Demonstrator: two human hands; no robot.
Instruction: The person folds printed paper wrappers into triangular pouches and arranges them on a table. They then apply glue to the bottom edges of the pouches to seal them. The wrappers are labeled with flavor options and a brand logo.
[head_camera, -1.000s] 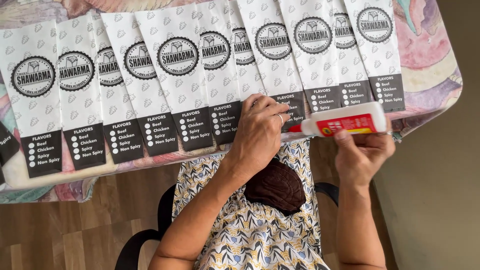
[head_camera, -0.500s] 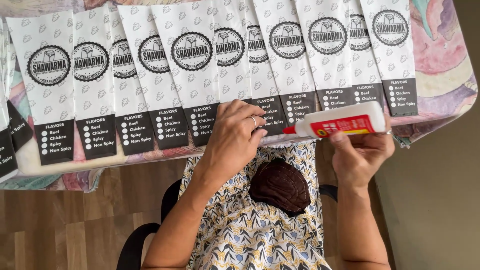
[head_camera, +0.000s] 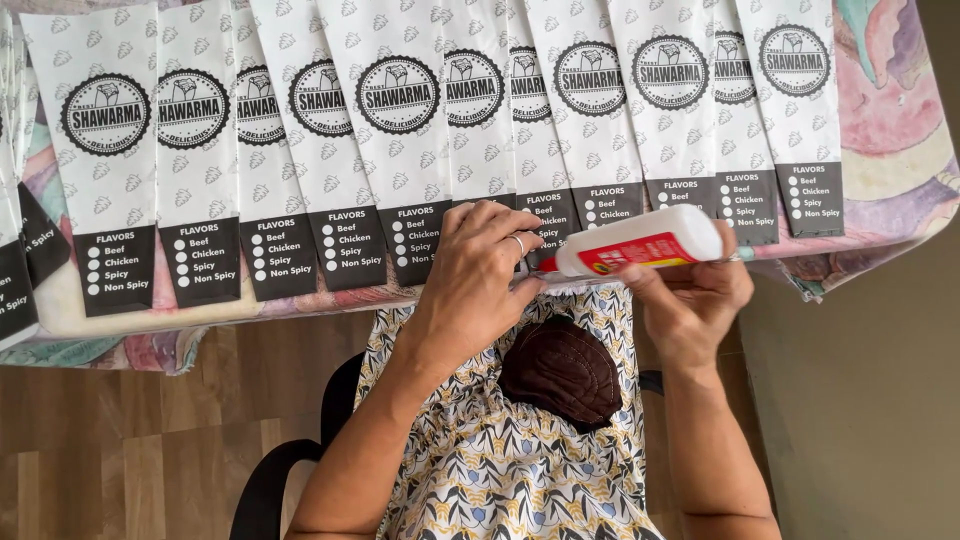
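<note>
Right hand (head_camera: 690, 300) clamps glue bottle (head_camera: 640, 240), nozzle left. Left hand (head_camera: 480, 270) presses flat on near end of paper bag (head_camera: 540, 120), fingers loosely curled, gripping nothing.

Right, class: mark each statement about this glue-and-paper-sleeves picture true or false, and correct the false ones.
1. The right hand holds a white glue bottle. True.
2. The bottle stands upright on the table. False: it is held on its side, nozzle toward the left hand.
3. The paper sleeves lie in an overlapping row. True.
4. The left hand is bare of rings. False: a ring shows on one finger.
5. A dark brown pouch rests on the person's lap. True.
</note>
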